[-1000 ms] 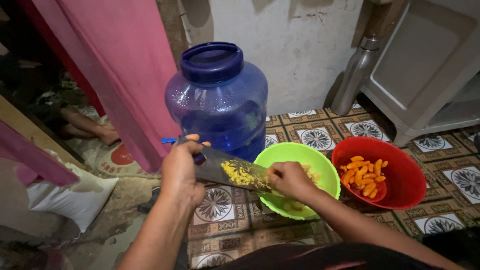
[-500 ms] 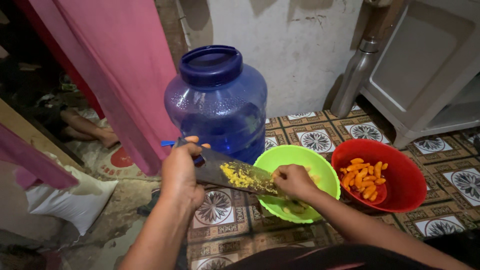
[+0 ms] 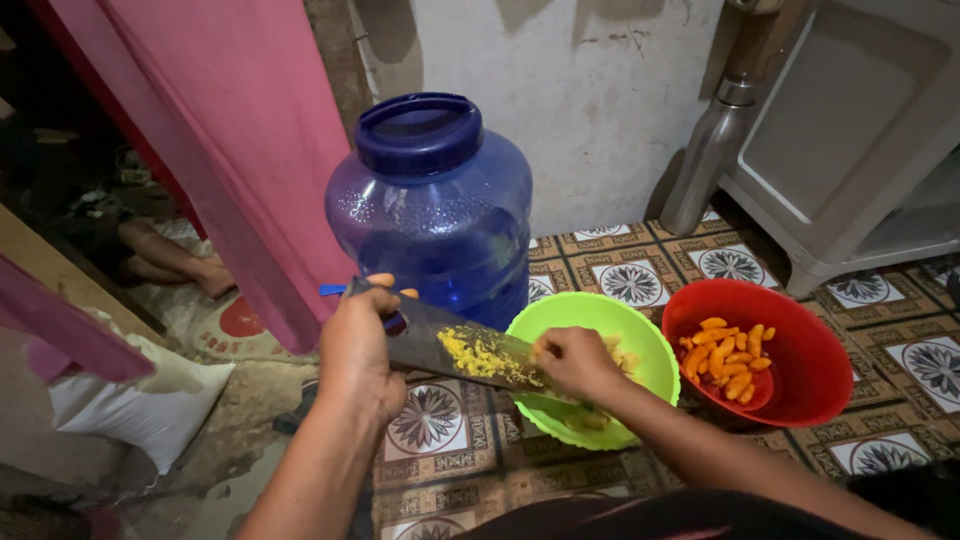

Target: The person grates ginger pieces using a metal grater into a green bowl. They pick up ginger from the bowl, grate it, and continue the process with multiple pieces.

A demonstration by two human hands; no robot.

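Over the green bowl (image 3: 640, 330), the right hand (image 3: 575, 362) presses against the grater (image 3: 470, 352).

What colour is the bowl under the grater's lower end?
Bright green: the round plastic bowl, seen best in the head view, beside a red bowl of orange pieces.

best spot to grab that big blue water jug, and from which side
Grip the moulded handle recess at the top of the blue water jug, just under its dark blue cap, coming straight down from above. The body is wide, round and smooth, so there is probably nothing lower down to hook the fingers on, and the left hand with the grater crowds its front.
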